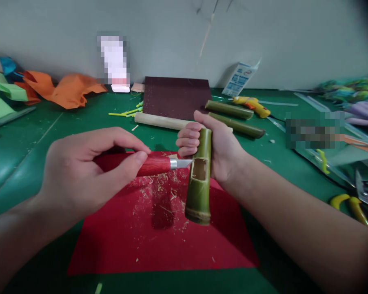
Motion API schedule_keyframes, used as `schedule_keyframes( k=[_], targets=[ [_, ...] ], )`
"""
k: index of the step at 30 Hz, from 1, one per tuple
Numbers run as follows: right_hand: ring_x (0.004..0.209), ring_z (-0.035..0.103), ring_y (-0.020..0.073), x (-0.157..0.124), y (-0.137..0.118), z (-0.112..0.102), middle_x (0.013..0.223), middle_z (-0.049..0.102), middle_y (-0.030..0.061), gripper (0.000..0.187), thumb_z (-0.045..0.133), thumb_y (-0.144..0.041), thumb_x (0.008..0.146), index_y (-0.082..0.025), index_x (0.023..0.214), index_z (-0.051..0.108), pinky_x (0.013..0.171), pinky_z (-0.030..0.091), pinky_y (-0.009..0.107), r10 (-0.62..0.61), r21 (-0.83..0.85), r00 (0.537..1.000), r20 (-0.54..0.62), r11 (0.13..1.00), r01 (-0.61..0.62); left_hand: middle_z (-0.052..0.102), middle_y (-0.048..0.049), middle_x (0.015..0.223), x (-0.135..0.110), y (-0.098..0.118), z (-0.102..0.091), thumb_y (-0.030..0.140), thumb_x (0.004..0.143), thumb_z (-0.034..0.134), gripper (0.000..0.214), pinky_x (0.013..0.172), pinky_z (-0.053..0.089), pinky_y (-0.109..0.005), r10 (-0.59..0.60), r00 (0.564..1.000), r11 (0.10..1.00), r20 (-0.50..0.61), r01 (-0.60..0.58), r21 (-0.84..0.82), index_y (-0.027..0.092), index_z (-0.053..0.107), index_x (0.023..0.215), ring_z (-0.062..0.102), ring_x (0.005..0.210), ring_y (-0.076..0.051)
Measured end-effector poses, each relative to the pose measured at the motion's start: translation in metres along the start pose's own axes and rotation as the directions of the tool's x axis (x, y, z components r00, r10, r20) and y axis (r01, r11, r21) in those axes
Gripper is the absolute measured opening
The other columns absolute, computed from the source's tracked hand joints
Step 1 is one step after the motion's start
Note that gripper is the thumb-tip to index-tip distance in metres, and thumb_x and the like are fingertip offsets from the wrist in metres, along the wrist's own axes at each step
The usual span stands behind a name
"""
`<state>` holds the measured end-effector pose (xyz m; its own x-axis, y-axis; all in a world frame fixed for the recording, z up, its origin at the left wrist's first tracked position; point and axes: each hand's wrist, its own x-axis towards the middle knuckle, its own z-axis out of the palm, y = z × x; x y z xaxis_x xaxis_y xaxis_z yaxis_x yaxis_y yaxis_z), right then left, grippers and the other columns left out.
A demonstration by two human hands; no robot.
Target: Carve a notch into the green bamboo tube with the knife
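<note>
My left hand (92,167) is closed around the red wooden handle of a carving knife (159,164). Its short blade points right, and the tip meets or nearly meets the edge of a squarish opening cut in a green bamboo tube (199,196). Wrapped round the upper part of that tube is my right hand (222,147), holding it nearly upright with the opening towards me. Below both hands lies a red sheet (116,245), strewn with pale shavings.
Two split bamboo pieces (237,125), a pale stick (162,121) and a dark brown board (176,96) lie behind. A yellow glue gun (254,106) and a carton (239,79) are back right. Yellow-handled scissors (355,206) lie right; crumpled orange paper (70,90) is back left.
</note>
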<state>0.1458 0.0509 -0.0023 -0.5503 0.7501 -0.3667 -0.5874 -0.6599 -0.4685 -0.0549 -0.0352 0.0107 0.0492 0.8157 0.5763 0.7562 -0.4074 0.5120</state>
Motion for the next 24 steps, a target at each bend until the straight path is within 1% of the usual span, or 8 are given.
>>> schedule_keyframes(
  k=[4,6,8,13,17,20,23,24],
  targets=[
    [0.040,0.039,0.0063,0.001,0.004,-0.001,0.050,0.040,-0.0041,0.036,0.028,-0.025,0.100,-0.021,0.065,0.035,0.039,0.036,0.015,0.066,0.067,0.997,-0.046,0.996,-0.063,0.063,0.0110,0.055,0.002,-0.001,0.001,0.026,0.082,0.067,0.010,0.031,0.032,-0.012,-0.134,0.990,0.984,0.046,0.138,-0.109,0.029,0.076,0.079,0.047,0.036,-0.001],
    [0.039,0.039,0.0060,0.002,0.005,-0.001,0.050,0.040,-0.0041,0.035,0.026,-0.022,0.099,-0.021,0.065,0.034,0.038,0.036,0.015,0.066,0.087,0.995,-0.077,0.994,-0.059,0.062,0.0103,0.053,0.002,0.000,0.002,0.028,0.082,0.066,0.010,0.032,0.035,-0.010,-0.179,0.983,0.973,0.049,0.184,-0.138,0.029,0.076,0.080,0.049,0.035,-0.002],
    [0.038,0.039,0.0061,0.002,0.006,0.000,0.050,0.040,-0.0041,0.035,0.026,-0.023,0.099,-0.021,0.065,0.035,0.037,0.036,0.014,0.069,0.101,0.994,-0.087,0.993,-0.060,0.068,0.0091,0.060,0.002,0.000,0.003,0.030,0.083,0.066,0.010,0.035,0.039,-0.009,-0.185,0.982,0.973,0.048,0.190,-0.130,0.029,0.076,0.081,0.053,0.039,-0.003],
    [0.039,0.039,0.0057,0.002,0.007,0.001,0.050,0.040,-0.0047,0.033,0.030,-0.025,0.098,-0.021,0.066,0.034,0.037,0.035,0.014,0.083,0.093,0.993,-0.084,0.993,-0.075,0.073,0.0075,0.074,0.002,0.000,0.002,0.030,0.083,0.067,0.009,0.047,0.046,-0.014,-0.105,0.992,0.994,0.067,0.107,-0.035,0.028,0.076,0.084,0.063,0.057,-0.007],
    [0.040,0.039,0.0069,0.000,0.009,0.000,0.049,0.038,-0.0047,0.036,0.037,-0.032,0.096,-0.021,0.062,0.036,0.038,0.034,0.017,0.038,-0.016,0.999,-0.031,0.999,-0.038,0.073,0.0070,0.082,0.001,0.003,0.001,0.023,0.083,0.067,0.008,0.063,0.049,-0.020,-0.095,0.994,0.995,0.054,0.096,-0.030,0.026,0.074,0.083,0.065,0.071,-0.009],
    [0.040,0.038,0.0082,-0.006,0.011,0.002,0.049,0.039,-0.0034,0.044,0.040,-0.041,0.096,-0.020,0.057,0.039,0.040,0.033,0.020,-0.041,-0.172,0.998,0.041,0.984,0.048,0.071,0.0057,0.080,-0.002,0.004,-0.001,0.018,0.083,0.065,0.009,0.062,0.048,-0.024,0.016,0.999,0.998,0.046,-0.013,-0.065,0.023,0.069,0.076,0.063,0.072,-0.009],
    [0.041,0.037,0.0090,-0.013,0.012,0.009,0.048,0.040,-0.0018,0.053,0.040,-0.047,0.094,-0.018,0.051,0.047,0.041,0.031,0.023,-0.167,-0.319,0.977,0.134,0.926,0.202,0.068,0.0052,0.078,-0.004,0.001,-0.005,0.014,0.081,0.066,0.010,0.058,0.046,-0.028,0.159,0.981,0.987,0.113,-0.154,-0.051,0.024,0.066,0.077,0.062,0.072,-0.010],
    [0.041,0.036,0.0095,-0.015,0.013,0.012,0.047,0.040,-0.0008,0.055,0.039,-0.047,0.095,-0.018,0.048,0.049,0.042,0.030,0.023,-0.200,-0.366,0.969,0.147,0.899,0.241,0.068,0.0052,0.079,-0.005,-0.001,-0.006,0.014,0.080,0.066,0.011,0.058,0.046,-0.029,0.175,0.976,0.984,0.126,-0.173,-0.032,0.025,0.066,0.079,0.062,0.072,-0.011]
  ],
)
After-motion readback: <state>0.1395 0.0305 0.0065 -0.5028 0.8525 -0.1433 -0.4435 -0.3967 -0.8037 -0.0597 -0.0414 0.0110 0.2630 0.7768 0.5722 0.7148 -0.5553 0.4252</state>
